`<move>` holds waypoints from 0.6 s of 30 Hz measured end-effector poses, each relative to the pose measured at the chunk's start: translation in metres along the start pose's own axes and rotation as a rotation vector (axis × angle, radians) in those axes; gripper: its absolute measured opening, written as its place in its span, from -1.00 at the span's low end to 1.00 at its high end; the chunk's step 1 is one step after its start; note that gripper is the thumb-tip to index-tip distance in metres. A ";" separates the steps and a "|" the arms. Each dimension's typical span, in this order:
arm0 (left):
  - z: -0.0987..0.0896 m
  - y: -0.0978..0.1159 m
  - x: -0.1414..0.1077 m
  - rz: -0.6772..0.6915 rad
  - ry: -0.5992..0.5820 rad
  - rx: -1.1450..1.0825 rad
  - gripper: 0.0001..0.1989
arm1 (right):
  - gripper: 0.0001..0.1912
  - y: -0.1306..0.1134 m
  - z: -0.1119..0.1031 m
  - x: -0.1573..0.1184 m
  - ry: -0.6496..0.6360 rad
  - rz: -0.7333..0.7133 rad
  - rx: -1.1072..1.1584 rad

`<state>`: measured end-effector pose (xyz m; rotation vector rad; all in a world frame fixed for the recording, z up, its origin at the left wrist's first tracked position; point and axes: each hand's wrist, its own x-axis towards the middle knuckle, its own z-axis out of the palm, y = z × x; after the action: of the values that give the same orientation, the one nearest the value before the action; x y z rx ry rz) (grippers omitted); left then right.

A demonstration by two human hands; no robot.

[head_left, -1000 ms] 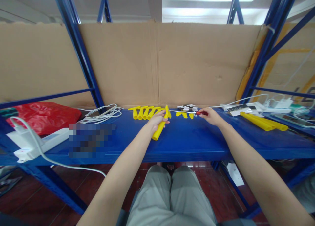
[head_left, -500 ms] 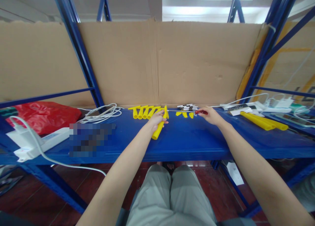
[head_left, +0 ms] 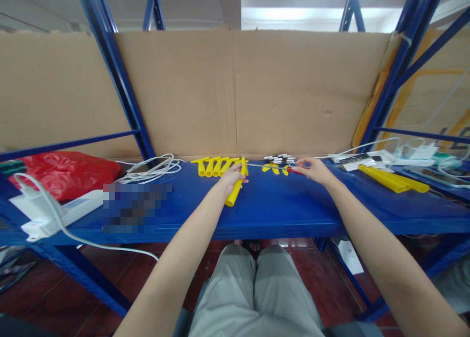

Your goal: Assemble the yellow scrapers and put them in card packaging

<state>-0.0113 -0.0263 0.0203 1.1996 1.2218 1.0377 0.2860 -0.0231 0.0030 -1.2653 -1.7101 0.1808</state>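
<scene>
My left hand (head_left: 229, 177) is closed around a yellow plastic tube (head_left: 232, 197) with a pointed crosspiece at its far end, tilted over the blue shelf (head_left: 279, 209). In my right hand (head_left: 311, 168), the fingertips pinch the red handle of a screwdriver (head_left: 291, 169). Its thin metal shaft points left, and the tip meets the crosspiece end of the tube; the exact contact is too small to make out. Small yellow pieces (head_left: 271, 168) lie under the shaft, in front of a pile of black-and-white sticks (head_left: 279, 158). Several similar yellow tubes (head_left: 209, 168) stand in a row left of my left hand.
Long yellow tubes (head_left: 385, 179) lie at the right, beside white packets and cables. A white power strip (head_left: 79, 210), a red plastic bag (head_left: 71, 173) and a coiled white cable (head_left: 161, 168) occupy the left. A cardboard sheet (head_left: 286, 92) closes off the back.
The screwdriver handle and the tube have shifted slightly left. My right fingers have loosened from a fuller grip into a pinch near the handle's end.
</scene>
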 end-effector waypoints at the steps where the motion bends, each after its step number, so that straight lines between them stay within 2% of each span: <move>1: 0.000 0.000 0.000 -0.001 0.001 0.003 -0.19 | -0.47 -0.003 0.000 -0.001 0.005 0.066 0.043; 4: 0.001 0.000 -0.001 0.007 0.009 0.020 -0.20 | -0.42 -0.011 -0.003 -0.004 0.007 0.248 0.183; 6: 0.001 0.000 -0.002 0.010 0.010 0.031 -0.21 | -0.42 -0.011 -0.005 -0.004 0.007 0.307 0.292; 12: 0.002 -0.001 -0.002 0.021 -0.003 0.031 -0.20 | -0.62 0.001 -0.010 0.001 0.019 0.256 0.609; 14: 0.002 0.000 -0.001 0.025 0.004 0.036 -0.19 | -0.72 0.005 -0.010 0.002 0.023 0.247 0.658; 18: 0.002 0.002 -0.002 0.006 0.051 0.054 -0.20 | -0.81 0.005 -0.009 0.001 -0.045 0.249 0.702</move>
<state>-0.0095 -0.0281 0.0222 1.2260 1.2935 1.0511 0.2957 -0.0238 0.0055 -0.9308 -1.3329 0.8795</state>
